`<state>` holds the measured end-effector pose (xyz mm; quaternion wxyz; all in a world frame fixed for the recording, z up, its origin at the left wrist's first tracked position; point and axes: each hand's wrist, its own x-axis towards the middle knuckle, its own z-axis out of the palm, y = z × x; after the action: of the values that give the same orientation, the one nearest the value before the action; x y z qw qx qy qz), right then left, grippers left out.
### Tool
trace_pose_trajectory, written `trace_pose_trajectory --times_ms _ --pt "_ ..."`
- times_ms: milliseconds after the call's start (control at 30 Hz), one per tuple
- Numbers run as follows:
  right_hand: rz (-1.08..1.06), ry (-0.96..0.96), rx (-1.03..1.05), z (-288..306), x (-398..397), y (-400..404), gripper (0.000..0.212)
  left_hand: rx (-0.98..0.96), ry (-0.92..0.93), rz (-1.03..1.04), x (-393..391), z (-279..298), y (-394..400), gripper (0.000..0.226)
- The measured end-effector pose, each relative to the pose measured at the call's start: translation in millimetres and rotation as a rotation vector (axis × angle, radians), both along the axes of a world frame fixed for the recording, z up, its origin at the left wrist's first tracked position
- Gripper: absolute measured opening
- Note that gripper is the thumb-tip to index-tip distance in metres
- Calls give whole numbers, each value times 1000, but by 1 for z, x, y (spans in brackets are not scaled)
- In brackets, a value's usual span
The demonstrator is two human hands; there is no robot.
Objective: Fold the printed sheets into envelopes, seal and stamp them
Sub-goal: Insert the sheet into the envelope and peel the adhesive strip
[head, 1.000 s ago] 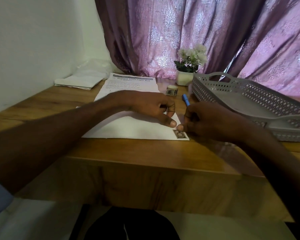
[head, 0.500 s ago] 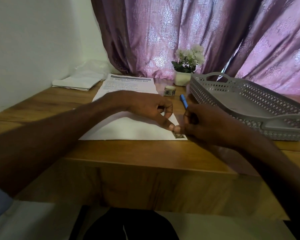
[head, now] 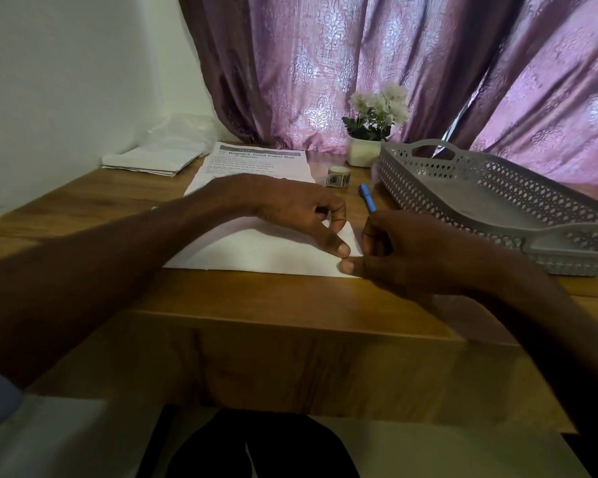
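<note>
Right hand [head: 425, 257] thumb now covers the stamp at the envelope [head: 256, 251] corner, fingers curled; left hand [head: 290, 210] presses beside

The envelope's [head: 256, 250] near right corner is covered by the right hand's [head: 425, 257] thumb; the printed sheet's [head: 256, 163] small text is unreadable.

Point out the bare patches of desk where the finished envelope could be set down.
Bare wood lies along the front edge of the wooden desk, below the white envelope, and at the left, between the wall and the printed sheet. The grey perforated plastic tray looks empty. It is crowded around the small stamp roll and blue pen.
</note>
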<state>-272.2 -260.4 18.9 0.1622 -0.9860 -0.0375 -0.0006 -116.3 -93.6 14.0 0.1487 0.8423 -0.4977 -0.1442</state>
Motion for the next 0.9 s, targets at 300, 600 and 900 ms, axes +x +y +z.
trace_pose_trajectory --times_ms 300,600,900 --pt "-128 -106 76 -8 5 2 20 -140 17 14 -4 1 3 20" --pt "-227 -548 -2 -41 0 21 5 -518 -351 175 -12 3 9 33" --pt "-211 -585 -80 -45 1 26 25 -488 -612 787 -72 -19 92 32"
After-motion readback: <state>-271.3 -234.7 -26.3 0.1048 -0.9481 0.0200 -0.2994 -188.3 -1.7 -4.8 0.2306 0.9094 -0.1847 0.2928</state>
